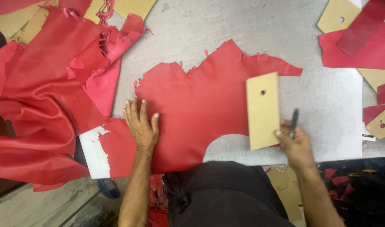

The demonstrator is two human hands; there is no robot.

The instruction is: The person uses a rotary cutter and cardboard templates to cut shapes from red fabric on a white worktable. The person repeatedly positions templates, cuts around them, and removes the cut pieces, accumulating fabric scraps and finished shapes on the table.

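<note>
A large piece of red leather point(201, 105) with ragged edges lies flat on the grey table point(226, 25). My left hand point(140, 125) presses flat on its left part, fingers spread. My right hand point(294, 143) holds a dark pen point(294, 122) and grips the lower right corner of a tan cardboard template point(262, 110). The template is rectangular with a small round hole near its top. It overlaps the leather's right edge. A curved cut-out shows in the leather's lower edge near the template.
Crumpled red leather point(45, 96) piles at the left over tan boards. More red pieces point(361, 46) and tan templates point(339, 14) lie at the upper right. A white cutting sheet point(327, 117) lies under the work. Scraps litter the floor at the lower right.
</note>
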